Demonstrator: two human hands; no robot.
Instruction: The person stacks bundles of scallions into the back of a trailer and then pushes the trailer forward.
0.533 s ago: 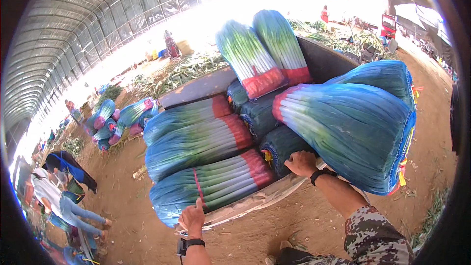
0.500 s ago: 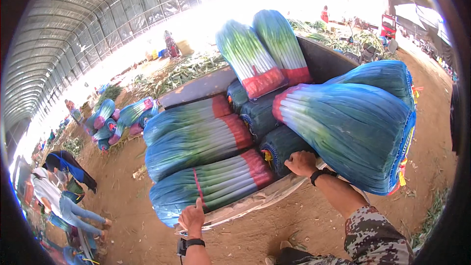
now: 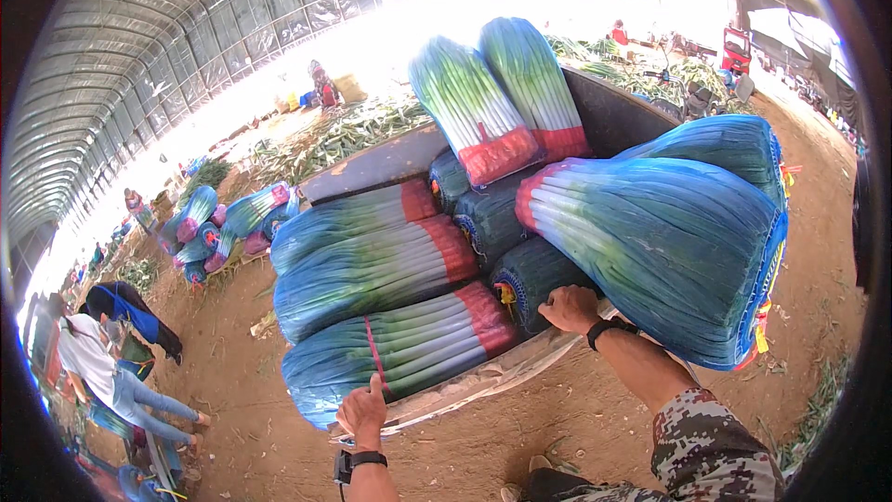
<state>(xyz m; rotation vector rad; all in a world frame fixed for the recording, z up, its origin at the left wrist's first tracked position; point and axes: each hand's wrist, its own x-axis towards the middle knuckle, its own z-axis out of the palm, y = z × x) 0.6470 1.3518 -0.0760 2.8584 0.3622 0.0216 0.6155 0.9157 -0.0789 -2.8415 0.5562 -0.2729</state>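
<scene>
Bundles of green onions or leeks in blue-and-red mesh bags fill a cart bed in front of me. My left hand point(image 3: 363, 410) is closed over the cart's near side edge point(image 3: 492, 377), thumb up beside the nearest bundle point(image 3: 418, 339), which has a pink strap. Farther right along that edge, my right hand point(image 3: 570, 309) is closed too, its fingers curled next to a dark round bundle end point(image 3: 534, 281). Just beyond it, a big bundle point(image 3: 664, 246) lies over the cart's right end, overhanging the edge. Both hands' fingertips are partly hidden.
Two bundles point(image 3: 474, 116) lean upright at the cart's far side. More bagged bundles point(image 3: 200, 232) are piled on the dirt floor point(image 3: 246, 390) at left. Two people point(image 3: 98, 358) stand at the lower left. Loose leafy stalks and a red vehicle point(image 3: 735, 54) are farther back.
My hands and the cart's bundles stay practically where they were. At the left, the two people have shifted slightly.
</scene>
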